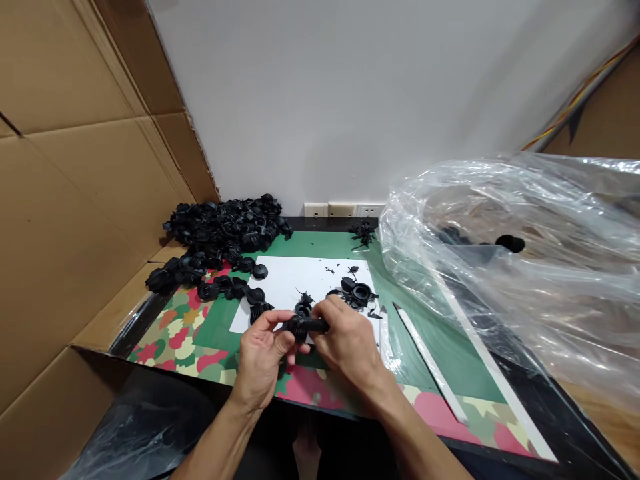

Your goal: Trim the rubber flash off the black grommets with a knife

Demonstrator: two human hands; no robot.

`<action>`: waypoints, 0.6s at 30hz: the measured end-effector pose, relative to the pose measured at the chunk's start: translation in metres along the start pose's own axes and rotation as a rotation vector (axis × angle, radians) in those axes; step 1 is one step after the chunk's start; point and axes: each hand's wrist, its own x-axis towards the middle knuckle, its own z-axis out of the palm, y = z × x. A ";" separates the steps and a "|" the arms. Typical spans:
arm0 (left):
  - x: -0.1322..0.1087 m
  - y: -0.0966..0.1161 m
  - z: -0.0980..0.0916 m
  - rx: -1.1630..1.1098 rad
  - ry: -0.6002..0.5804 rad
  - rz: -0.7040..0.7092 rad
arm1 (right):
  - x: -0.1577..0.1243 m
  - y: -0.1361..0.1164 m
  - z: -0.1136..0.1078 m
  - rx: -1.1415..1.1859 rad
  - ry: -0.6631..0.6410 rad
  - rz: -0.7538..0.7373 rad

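Observation:
My left hand and my right hand meet over the near edge of the table, both closed on one black ribbed rubber part held between their fingertips. Just beyond my hands a white sheet lies on the green mat, with a few loose black rubber parts and small black trimmings on it. A big heap of the same black parts fills the far left of the table.
A large clear plastic bag holding dark parts covers the right side. Cardboard walls stand at the left. A white strip lies on the green mat. Wall sockets sit behind the table.

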 end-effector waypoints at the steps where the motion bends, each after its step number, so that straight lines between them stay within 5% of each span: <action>1: 0.000 0.001 -0.001 -0.015 0.000 -0.008 | 0.000 0.003 -0.001 0.057 0.026 0.079; 8: 0.003 -0.001 -0.004 -0.107 0.033 -0.136 | 0.000 0.007 -0.011 0.468 -0.087 0.449; 13: 0.005 0.002 0.001 -0.162 0.045 -0.151 | 0.000 0.005 -0.010 0.541 -0.147 0.445; 18: 0.008 0.001 0.003 -0.242 0.034 -0.166 | -0.004 0.010 -0.005 0.550 -0.072 0.361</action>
